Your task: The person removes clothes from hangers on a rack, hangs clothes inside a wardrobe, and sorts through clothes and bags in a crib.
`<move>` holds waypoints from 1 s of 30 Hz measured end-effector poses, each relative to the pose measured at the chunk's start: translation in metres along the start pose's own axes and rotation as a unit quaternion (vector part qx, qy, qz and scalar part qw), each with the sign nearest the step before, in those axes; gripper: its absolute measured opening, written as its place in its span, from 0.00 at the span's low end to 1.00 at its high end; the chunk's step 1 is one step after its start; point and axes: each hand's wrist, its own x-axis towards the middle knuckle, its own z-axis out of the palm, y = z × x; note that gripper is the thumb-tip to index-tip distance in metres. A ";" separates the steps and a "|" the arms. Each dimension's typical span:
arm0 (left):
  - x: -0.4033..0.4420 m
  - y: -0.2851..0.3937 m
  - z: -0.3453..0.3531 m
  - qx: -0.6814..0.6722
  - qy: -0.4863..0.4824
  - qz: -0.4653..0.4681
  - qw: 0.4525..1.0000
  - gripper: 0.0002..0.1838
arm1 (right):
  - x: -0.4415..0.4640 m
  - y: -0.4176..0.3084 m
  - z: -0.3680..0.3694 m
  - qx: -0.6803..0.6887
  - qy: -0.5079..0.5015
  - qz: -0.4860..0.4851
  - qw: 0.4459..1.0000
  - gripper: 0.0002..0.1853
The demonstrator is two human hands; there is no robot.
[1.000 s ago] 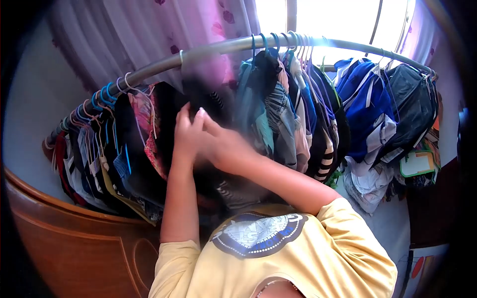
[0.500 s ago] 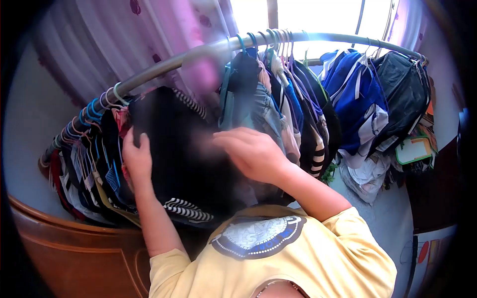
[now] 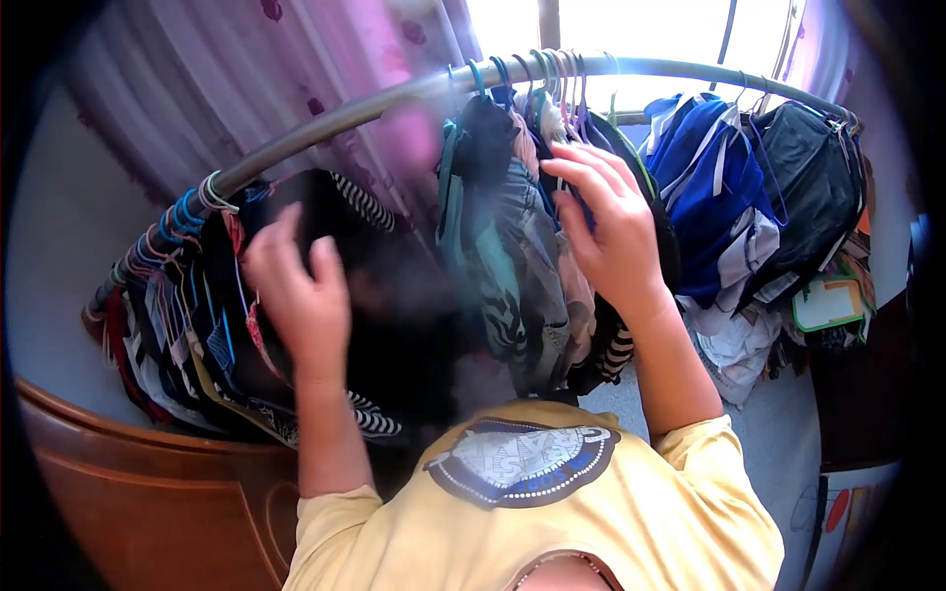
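Observation:
In front of a black garment with black-and-white striped trim [image 3: 360, 202], my left hand [image 3: 299, 300] is raised with its thumb and fingers apart, holding nothing. That garment hangs on the left part of the clothes rail [image 3: 345, 123]. My right hand [image 3: 613, 231] is over the middle group of hanging clothes, its fingers spread and its fingertips near or against them just below the hangers [image 3: 567, 84]; I cannot tell if they touch. Beside it hang grey-blue denim clothing [image 3: 527, 217] and a teal patterned garment [image 3: 488, 266].
Several more clothes on hangers crowd the rail's left end. A blue jacket [image 3: 695, 197] and a dark jacket [image 3: 803, 187] hang at the right. A purple curtain [image 3: 296, 69] and a bright window are behind. A brown wooden cabinet [image 3: 158, 502] stands lower left.
My right hand has moved from the black garment up and right to the middle clothes. The left hand has come off the garment's edge, its fingers now spread.

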 end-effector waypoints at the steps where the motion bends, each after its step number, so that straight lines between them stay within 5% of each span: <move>1: -0.001 0.025 0.011 -0.095 -0.059 -0.020 0.994 0.27 | 0.004 -0.004 0.004 -0.031 -0.029 0.000 0.999 0.16; 4: -0.018 0.084 0.064 -0.286 -0.162 -0.068 0.942 0.28 | 0.007 -0.008 0.029 -0.085 -0.090 0.009 0.992 0.26; 6: -0.020 0.104 0.098 -0.290 -0.237 -0.158 0.914 0.28 | 0.007 -0.005 0.038 -0.124 -0.094 0.008 0.988 0.28; 13: -0.004 0.080 0.083 -0.305 -0.188 -0.241 0.902 0.31 | 0.002 0.012 0.030 -0.100 -0.084 0.009 0.991 0.23; 18: -0.020 0.000 0.083 -0.174 -0.085 -0.183 0.964 0.25 | -0.002 0.024 0.029 -0.071 -0.076 -0.003 0.995 0.24; 20: -0.023 -0.026 0.071 -0.109 -0.102 -0.241 0.959 0.24 | -0.002 0.027 0.026 -0.058 -0.079 -0.007 0.995 0.24; 24: -0.029 -0.083 0.050 -0.053 -0.027 -0.150 0.987 0.25 | -0.004 0.037 0.027 -0.070 -0.083 -0.020 0.994 0.25; 26: -0.022 -0.079 0.029 -0.056 -0.093 -0.259 0.960 0.25 | -0.004 0.040 0.026 -0.067 -0.087 -0.023 0.994 0.24; 30: -0.017 -0.070 0.018 0.033 -0.096 -0.265 0.959 0.24 | -0.003 0.042 0.019 -0.011 -0.095 -0.015 0.995 0.22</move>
